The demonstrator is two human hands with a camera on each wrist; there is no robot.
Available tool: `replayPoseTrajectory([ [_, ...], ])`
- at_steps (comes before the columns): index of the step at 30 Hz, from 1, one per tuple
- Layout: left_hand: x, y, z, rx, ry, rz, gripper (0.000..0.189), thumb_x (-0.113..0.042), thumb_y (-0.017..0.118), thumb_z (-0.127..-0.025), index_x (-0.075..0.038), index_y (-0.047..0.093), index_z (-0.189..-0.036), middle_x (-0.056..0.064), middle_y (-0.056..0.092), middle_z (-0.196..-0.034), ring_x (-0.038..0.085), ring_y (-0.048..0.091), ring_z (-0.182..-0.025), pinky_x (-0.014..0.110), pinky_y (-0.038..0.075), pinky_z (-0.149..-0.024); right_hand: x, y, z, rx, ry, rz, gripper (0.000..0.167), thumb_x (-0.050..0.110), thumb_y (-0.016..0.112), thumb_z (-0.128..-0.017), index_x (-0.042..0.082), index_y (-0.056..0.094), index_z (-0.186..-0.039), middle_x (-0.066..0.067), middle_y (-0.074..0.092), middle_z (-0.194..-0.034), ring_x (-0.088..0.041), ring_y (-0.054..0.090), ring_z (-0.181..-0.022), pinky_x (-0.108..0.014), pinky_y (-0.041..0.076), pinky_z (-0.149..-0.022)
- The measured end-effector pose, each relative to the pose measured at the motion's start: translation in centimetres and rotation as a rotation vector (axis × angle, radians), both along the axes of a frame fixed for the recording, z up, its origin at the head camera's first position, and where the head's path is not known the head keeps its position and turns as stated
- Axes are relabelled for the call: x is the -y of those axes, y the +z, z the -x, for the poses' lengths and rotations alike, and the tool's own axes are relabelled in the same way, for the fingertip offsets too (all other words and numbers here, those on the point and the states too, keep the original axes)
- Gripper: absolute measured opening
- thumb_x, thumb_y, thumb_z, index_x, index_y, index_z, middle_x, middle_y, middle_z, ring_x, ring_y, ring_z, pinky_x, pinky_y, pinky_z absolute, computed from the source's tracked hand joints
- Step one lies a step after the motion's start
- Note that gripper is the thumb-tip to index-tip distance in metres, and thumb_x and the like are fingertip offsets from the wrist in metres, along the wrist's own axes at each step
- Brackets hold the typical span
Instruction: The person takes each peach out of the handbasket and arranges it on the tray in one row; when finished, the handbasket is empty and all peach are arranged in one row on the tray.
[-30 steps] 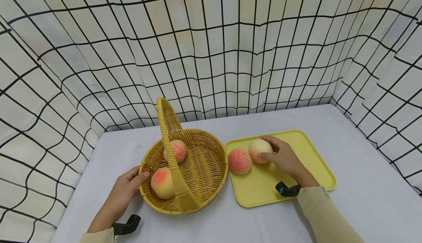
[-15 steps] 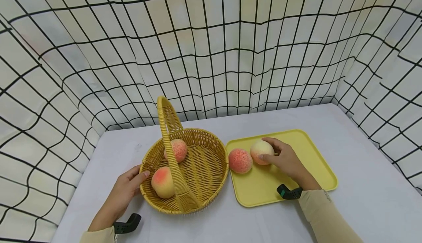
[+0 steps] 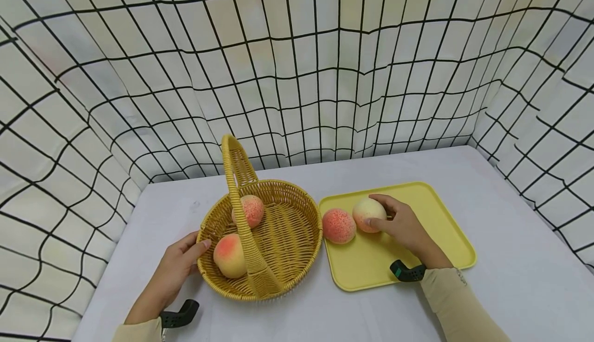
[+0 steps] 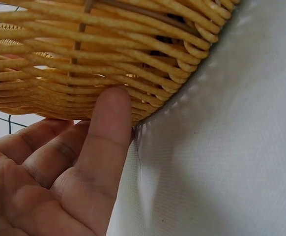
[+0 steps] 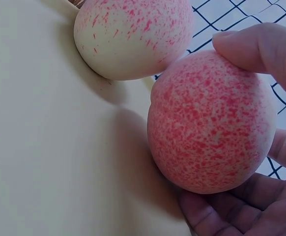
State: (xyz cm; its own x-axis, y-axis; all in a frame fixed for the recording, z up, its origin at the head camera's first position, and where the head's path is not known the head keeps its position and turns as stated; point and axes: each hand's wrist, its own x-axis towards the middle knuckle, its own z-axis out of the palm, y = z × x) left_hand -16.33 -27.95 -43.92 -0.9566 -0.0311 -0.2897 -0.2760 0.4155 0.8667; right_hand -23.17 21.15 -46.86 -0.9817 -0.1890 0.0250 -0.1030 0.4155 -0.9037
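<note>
My left hand (image 3: 174, 270) grips the near left rim of a yellow woven basket (image 3: 292, 246), with its thumb at the rim. In the left wrist view its fingers (image 4: 111, 118) lie against the outer wicker wall. A yellow peach with a red blush (image 3: 230, 257) and a speckled pink peach (image 3: 253, 211) sit inside, partly behind the tall handle. On the yellow tray (image 3: 371, 270), my right hand (image 3: 403, 226) holds a pale peach (image 3: 368, 213) between thumb and fingers; its speckled pink side shows in the right wrist view. A speckled red peach (image 3: 339, 226) lies close beside it.
The basket's right side stands right at the tray's left edge. A white cloth (image 3: 515, 228) covers the table. White walls with a black grid net (image 3: 325, 84) rise at the back and on both sides. The basket's handle (image 3: 236, 177) stands up high.
</note>
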Motion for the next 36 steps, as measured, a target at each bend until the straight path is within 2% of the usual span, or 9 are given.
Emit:
replayPoseTrajectory([
  [10, 0.0, 0.07, 0.04, 0.004, -0.002, -0.002, 0.065, -0.04, 0.051, -0.11, 0.0, 0.037, -0.159, 0.023, 0.044, -0.158, 0.033, 0.056, -0.134, 0.034, 0.059, -0.094, 0.13, 0.04, -0.19, -0.011, 0.011, -0.001, 0.061, 0.02, 0.078, -0.092, 0.006, 0.056, -0.147, -0.019, 0.063, -0.138, -0.031, 0.063, -0.113, -0.029, 0.054, -0.085],
  [18, -0.05, 0.09, 0.01, -0.006, -0.002, -0.005, 0.064, -0.04, 0.051, -0.11, 0.0, 0.037, -0.159, 0.024, 0.045, -0.157, 0.033, 0.057, -0.133, 0.033, 0.059, -0.094, 0.1, 0.02, -0.15, 0.009, 0.004, 0.0, 0.061, 0.018, 0.078, -0.091, 0.008, 0.056, -0.147, -0.018, 0.06, -0.142, -0.033, 0.063, -0.113, -0.037, 0.054, -0.088],
  [36, 0.05, -0.01, 0.07, -0.004, -0.019, 0.009, 0.066, -0.04, 0.049, -0.111, 0.002, 0.034, -0.16, 0.026, 0.043, -0.158, 0.032, 0.057, -0.133, 0.035, 0.059, -0.094, -0.04, 0.32, -0.4, 0.031, 0.018, -0.006, 0.064, 0.021, 0.079, -0.092, 0.008, 0.054, -0.15, -0.019, 0.058, -0.145, -0.035, 0.062, -0.117, -0.038, 0.053, -0.091],
])
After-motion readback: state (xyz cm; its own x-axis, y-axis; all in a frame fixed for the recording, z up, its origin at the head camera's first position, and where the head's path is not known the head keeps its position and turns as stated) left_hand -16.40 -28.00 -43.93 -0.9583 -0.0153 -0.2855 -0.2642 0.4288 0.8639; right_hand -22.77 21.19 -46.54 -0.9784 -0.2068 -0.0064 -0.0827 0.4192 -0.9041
